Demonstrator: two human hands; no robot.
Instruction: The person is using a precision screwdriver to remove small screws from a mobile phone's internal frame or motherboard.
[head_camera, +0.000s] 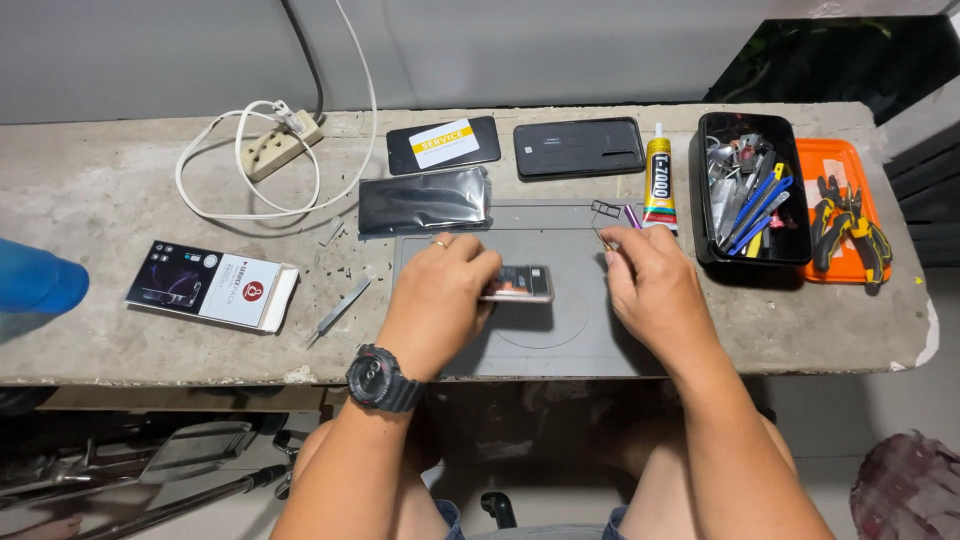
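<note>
Rough concrete desk (120, 190), grey mat (570, 340) at centre, and both hands are over it. Left hand (440, 295) is closed around a small phone (520, 284), long axis running nine to three, dark face up with a pale edge. Right hand (655, 290), at three o'clock just beside the phone's end, pinches a thin metal tool (603, 237).

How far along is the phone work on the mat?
Done: back cover and a small tray lie off the phone. In hand: left hand holds the phone on the grey mat; right hand pinches a thin tool. Left: glue tube stands capped.
</note>
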